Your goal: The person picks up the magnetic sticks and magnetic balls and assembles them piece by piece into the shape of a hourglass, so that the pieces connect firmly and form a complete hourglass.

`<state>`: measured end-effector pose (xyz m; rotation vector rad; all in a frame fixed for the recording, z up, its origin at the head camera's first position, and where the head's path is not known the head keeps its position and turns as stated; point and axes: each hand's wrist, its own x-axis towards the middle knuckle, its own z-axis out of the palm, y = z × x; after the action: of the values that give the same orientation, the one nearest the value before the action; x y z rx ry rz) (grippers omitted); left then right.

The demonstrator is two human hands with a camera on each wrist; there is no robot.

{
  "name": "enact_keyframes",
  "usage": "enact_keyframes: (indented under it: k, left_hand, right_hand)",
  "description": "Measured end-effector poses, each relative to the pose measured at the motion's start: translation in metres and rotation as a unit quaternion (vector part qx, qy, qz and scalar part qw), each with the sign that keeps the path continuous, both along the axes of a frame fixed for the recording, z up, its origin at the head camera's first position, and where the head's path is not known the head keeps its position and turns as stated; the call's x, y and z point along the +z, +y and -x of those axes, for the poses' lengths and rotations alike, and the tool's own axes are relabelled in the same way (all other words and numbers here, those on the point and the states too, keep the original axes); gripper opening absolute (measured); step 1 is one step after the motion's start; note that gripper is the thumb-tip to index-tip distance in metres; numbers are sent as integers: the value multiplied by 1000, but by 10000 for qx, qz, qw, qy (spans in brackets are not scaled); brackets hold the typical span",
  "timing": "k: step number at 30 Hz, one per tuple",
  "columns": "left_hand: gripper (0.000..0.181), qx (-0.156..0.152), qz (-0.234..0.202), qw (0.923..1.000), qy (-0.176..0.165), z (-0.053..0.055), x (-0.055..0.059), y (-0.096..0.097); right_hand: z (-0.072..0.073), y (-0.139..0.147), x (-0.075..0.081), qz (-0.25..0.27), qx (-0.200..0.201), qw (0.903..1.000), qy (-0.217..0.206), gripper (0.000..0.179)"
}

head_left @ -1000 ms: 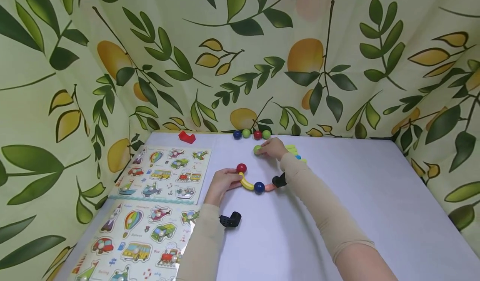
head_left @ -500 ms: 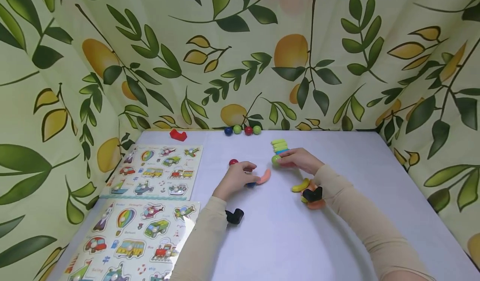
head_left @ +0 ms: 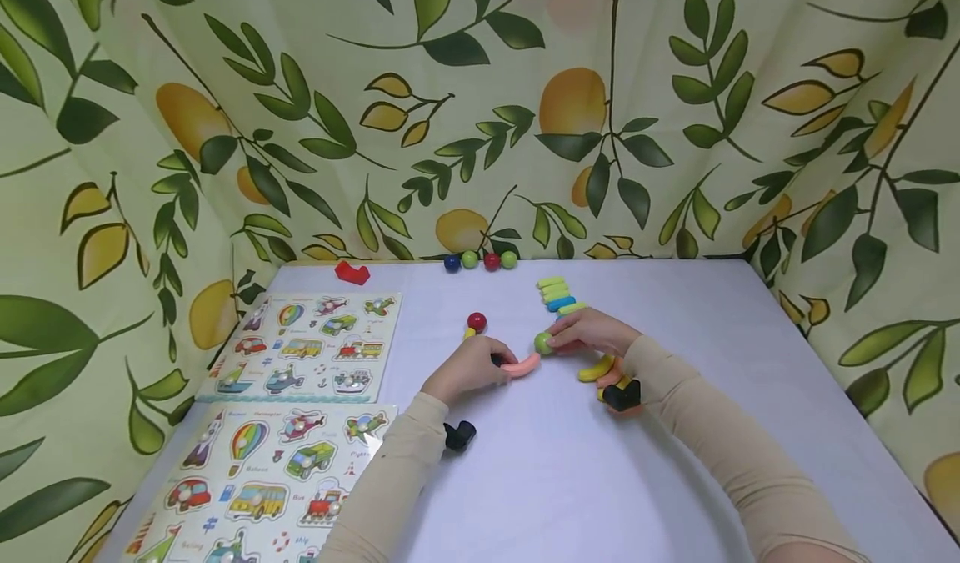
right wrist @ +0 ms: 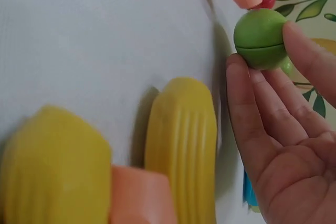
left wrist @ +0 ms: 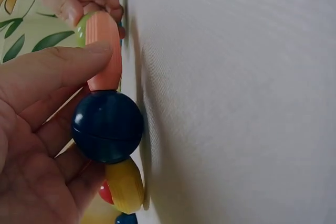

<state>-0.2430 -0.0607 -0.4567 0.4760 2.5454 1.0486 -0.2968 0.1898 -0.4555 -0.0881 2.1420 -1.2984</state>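
Observation:
My left hand (head_left: 468,369) pinches a pink curved stick (head_left: 522,366) between thumb and fingers. In the left wrist view that stick joins a blue ball (left wrist: 107,127), followed by a yellow curved stick (left wrist: 125,184). A red ball (head_left: 476,322) sits at the far end of this yellow stick. My right hand (head_left: 596,332) holds a green ball (right wrist: 261,40) by its fingertips, close to the free end of the pink stick. Whether ball and stick touch cannot be told. The blue ball is mostly hidden by my left hand in the head view.
Loose yellow curved sticks (head_left: 596,369) and pink ones lie beneath my right wrist. Behind that hand is a row of lime and blue sticks (head_left: 555,294). Several balls (head_left: 491,262) line the back edge, near a red piece (head_left: 352,273). Two picture puzzle boards (head_left: 300,346) lie left.
My right hand has brought the green ball from the back of the table down to the pink stick's end. My left hand has shifted from the yellow stick to the pink stick.

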Motion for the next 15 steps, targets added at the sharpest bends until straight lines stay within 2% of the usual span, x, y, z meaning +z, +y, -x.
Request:
enact_keyframes:
  k: [7, 9, 10, 12, 15]
  left_hand:
    - [16, 165, -52, 9998, -117, 0, -2, -7]
    - [18, 356, -198, 9991, -119, 0, 0, -14]
    - [20, 534, -342, 9979, -102, 1, 0, -19]
    - [27, 1089, -671, 9918, -28, 5, 1, -28]
    - [39, 2168, -994, 9711, 0, 9, 1, -41]
  right_hand:
    - [-2, -8, -1, -99, 215, 9997, 71, 41]
    - [-3, -5, 2, -210, 251, 9992, 234, 42]
    - [-3, -2, 6, -265, 250, 9987, 344, 42]
    - [-5, 9, 11, -613, 119, 9964, 572, 41]
    - [-10, 33, 18, -1185, -160, 9902, 726, 40]
